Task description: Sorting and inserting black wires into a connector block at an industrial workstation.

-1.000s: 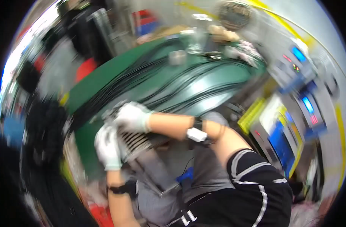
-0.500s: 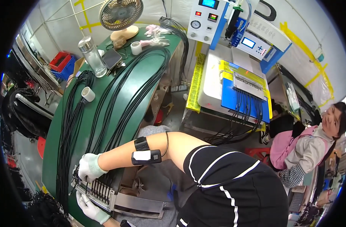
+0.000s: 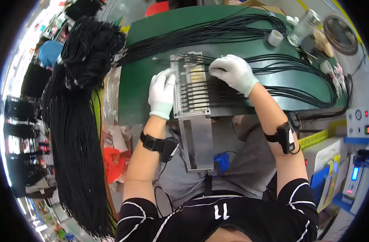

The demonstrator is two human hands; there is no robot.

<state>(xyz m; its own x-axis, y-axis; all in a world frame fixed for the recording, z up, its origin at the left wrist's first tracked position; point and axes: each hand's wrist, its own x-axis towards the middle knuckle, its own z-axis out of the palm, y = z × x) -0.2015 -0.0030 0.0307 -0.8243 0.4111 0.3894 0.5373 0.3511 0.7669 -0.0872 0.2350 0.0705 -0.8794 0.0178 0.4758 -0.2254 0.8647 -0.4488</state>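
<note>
A long metal fixture (image 3: 196,141) lies across the near edge of the green table, its slotted part holding a row of thin black cables (image 3: 198,92) side by side. My left hand (image 3: 162,92), in a white glove, rests against the fixture's left edge with its fingers stretched forward. My gloved right hand (image 3: 232,73) is over the right side of the fixture, thumb and fingers pinched on a black cable near the slots. Its exact grip is partly hidden by the glove. The cables trail off to the right over the table.
A bundle of black cables (image 3: 216,30) runs along the table's far side. White tape rolls (image 3: 275,38), a glass bottle (image 3: 304,27) and a fan (image 3: 340,35) stand at the far right. A large hanging mass of cables (image 3: 81,133) is at my left; a machine (image 3: 355,173) is at right.
My view has swung round, so the table now lies ahead. My right hand has moved back from the far part of the fixture to its right side; my left hand stays beside the fixture.
</note>
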